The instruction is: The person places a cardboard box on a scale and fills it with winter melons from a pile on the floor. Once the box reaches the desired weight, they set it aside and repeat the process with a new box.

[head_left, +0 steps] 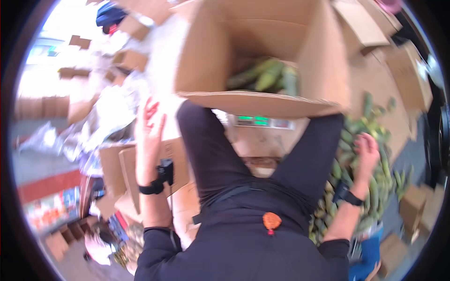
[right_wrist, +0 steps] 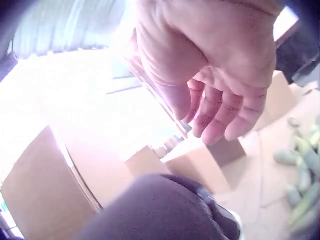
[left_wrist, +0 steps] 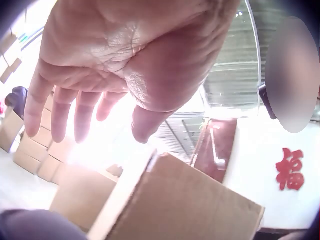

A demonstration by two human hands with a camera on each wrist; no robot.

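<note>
A large open cardboard box (head_left: 262, 104) stands in front of the knees, with several long green vegetables (head_left: 269, 77) lying at its bottom. My left hand (head_left: 151, 129) is held out to the left of the box, its fingers apart and nothing in them. In the left wrist view the palm (left_wrist: 135, 55) hangs above the box's corner. On the other side, my right hand (head_left: 368, 152) hovers over a heap of the same green vegetables (head_left: 375, 189). Its fingers curl loosely around nothing, as the right wrist view of the hand (right_wrist: 215, 75) also shows.
Below the box's near edge glows a green digital display (head_left: 253, 121). Cardboard pieces (head_left: 124, 171) lean by the left forearm, near clear plastic wrapping (head_left: 115, 110). More cardboard boxes (head_left: 408, 75) stand at the right. The legs (head_left: 211, 145) flank the display.
</note>
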